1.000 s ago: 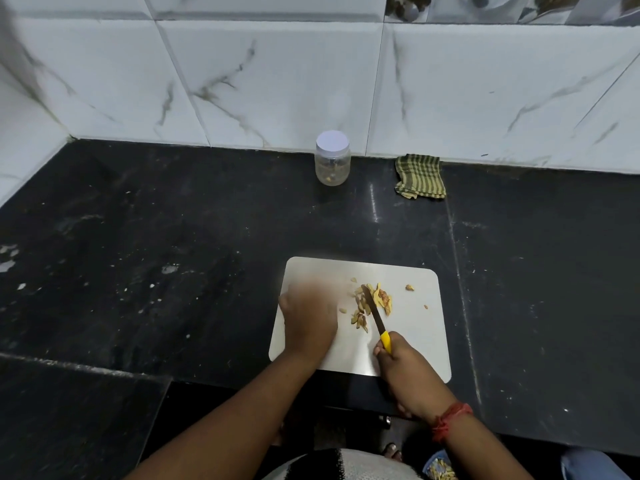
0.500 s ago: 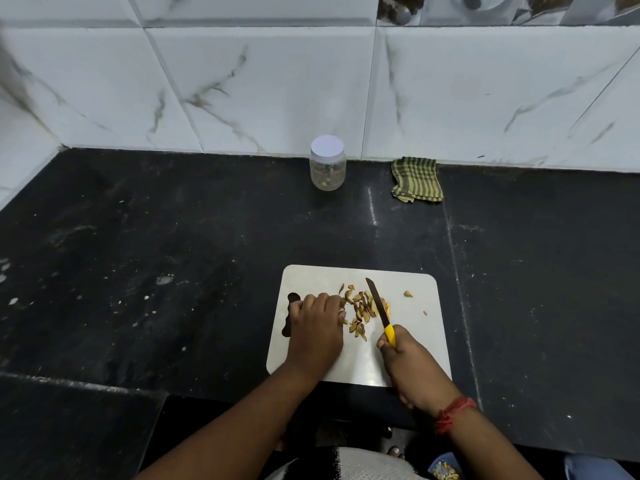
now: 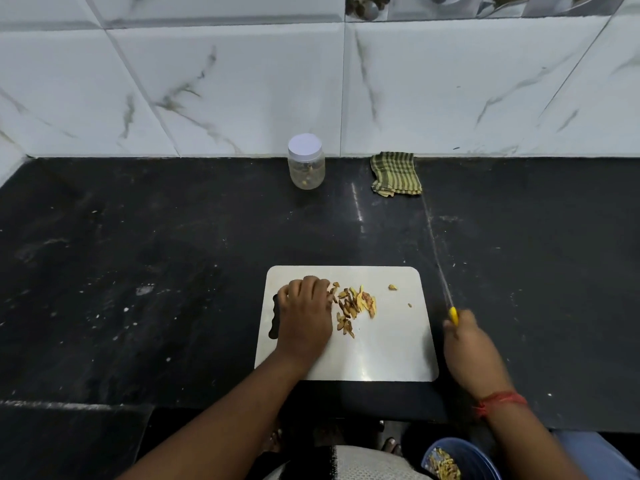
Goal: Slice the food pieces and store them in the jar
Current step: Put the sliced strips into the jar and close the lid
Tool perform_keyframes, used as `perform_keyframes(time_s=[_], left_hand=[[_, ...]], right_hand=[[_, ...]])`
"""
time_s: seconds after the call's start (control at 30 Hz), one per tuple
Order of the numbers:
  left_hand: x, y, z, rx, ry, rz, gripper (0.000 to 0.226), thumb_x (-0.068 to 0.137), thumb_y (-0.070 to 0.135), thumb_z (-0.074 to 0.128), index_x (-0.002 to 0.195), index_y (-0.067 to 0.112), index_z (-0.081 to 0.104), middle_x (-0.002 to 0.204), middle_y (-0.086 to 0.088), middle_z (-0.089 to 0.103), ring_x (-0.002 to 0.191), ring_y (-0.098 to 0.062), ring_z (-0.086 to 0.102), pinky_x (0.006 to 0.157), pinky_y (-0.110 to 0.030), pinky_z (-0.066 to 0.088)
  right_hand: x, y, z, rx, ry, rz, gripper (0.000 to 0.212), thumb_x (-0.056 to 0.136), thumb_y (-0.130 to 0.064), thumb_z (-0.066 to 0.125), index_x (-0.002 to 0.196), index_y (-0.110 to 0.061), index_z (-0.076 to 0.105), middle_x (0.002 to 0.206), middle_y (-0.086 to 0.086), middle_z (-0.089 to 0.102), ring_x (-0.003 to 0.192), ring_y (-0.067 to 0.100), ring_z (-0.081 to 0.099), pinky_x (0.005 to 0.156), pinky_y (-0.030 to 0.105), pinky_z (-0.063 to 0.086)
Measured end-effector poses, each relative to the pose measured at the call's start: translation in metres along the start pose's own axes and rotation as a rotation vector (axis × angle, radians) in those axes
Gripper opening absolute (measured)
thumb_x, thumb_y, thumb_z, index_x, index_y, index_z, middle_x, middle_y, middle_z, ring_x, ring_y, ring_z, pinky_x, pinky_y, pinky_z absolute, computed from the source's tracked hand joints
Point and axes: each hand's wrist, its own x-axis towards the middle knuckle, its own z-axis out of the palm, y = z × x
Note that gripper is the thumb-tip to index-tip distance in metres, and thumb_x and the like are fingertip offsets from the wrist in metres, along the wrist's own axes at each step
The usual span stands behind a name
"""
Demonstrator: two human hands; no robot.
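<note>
A white cutting board (image 3: 381, 355) lies on the black counter near its front edge. A small heap of yellow-brown food slices (image 3: 355, 304) rests on its upper middle; two stray bits (image 3: 392, 287) lie to the right. My left hand (image 3: 306, 315) rests knuckles-up on the board, fingers curled, touching the heap's left side. My right hand (image 3: 467, 344) is off the board's right edge, closed on a yellow-handled knife (image 3: 446, 289) whose blurred blade points away over the counter. A clear jar (image 3: 306, 166) with a white lid on stands at the back wall.
A folded green striped cloth (image 3: 396, 174) lies right of the jar by the tiled wall. Below the counter's front edge a blue bowl (image 3: 460, 457) holds more yellowish pieces. The counter drops away at the front left (image 3: 69, 407).
My right hand has carried the knife off the slices, rightwards past the board's edge. My left hand stays by the heap. The view has tilted slightly.
</note>
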Motion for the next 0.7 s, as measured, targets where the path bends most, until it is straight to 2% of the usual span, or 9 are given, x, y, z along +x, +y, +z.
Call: perform_keyframes(time_s=[0.13,0.23,0.3,0.47,0.57,0.7], left_hand=[[-0.002,-0.006,0.003,0.002,-0.077,-0.001,0.039,0.100,0.035,0.036,0.129,0.017,0.055,0.134,-0.003,0.055,0.123,-0.025,0.050,0.114,-0.050,0.030],[-0.001,-0.006,0.003,0.041,-0.167,-0.009,0.057,0.100,0.044,0.025,0.148,0.017,0.040,0.157,-0.006,0.037,0.146,-0.026,0.031,0.122,-0.054,0.014],[0.000,-0.006,0.001,0.040,-0.217,-0.016,0.064,0.100,0.049,0.018,0.155,0.017,0.029,0.164,-0.007,0.023,0.152,-0.026,0.017,0.124,-0.053,0.006],[0.000,-0.004,-0.003,0.064,-0.289,-0.019,0.070,0.099,0.057,0.010,0.159,0.021,0.013,0.168,-0.006,0.002,0.155,-0.024,-0.006,0.124,-0.051,-0.004],[-0.002,-0.002,-0.003,0.078,-0.296,-0.014,0.069,0.099,0.057,0.009,0.159,0.023,0.013,0.168,-0.006,0.001,0.155,-0.025,-0.006,0.124,-0.052,-0.003],[-0.002,0.001,-0.002,0.118,-0.313,-0.005,0.068,0.099,0.056,0.009,0.160,0.027,0.011,0.168,-0.006,-0.001,0.154,-0.026,-0.009,0.123,-0.054,-0.002]], right_hand=[[0.005,0.032,0.001,-0.292,0.181,0.003,0.015,0.098,-0.022,0.042,0.095,-0.007,0.040,0.099,0.019,0.056,0.071,0.042,0.061,0.052,0.036,0.036],[0.007,0.041,0.009,-0.374,0.216,-0.065,0.017,0.093,-0.015,0.053,0.096,-0.001,0.045,0.100,0.023,0.053,0.057,0.039,0.058,0.043,0.025,0.024],[0.006,0.041,0.011,-0.404,0.218,-0.074,0.017,0.091,-0.013,0.057,0.094,0.001,0.047,0.098,0.023,0.051,0.054,0.037,0.056,0.043,0.022,0.018],[0.004,0.037,0.007,-0.449,0.221,-0.109,0.018,0.085,-0.009,0.064,0.090,0.001,0.049,0.092,0.023,0.051,0.067,0.041,0.058,0.050,0.034,0.035],[0.004,0.039,0.006,-0.512,0.226,-0.177,0.024,0.075,-0.005,0.073,0.085,0.003,0.052,0.084,0.024,0.053,0.069,0.040,0.054,0.058,0.043,0.047],[0.006,0.030,0.006,-0.546,0.252,-0.172,0.033,0.075,-0.018,0.074,0.097,-0.002,0.055,0.092,0.017,0.052,0.079,0.037,0.050,0.062,0.045,0.049]])
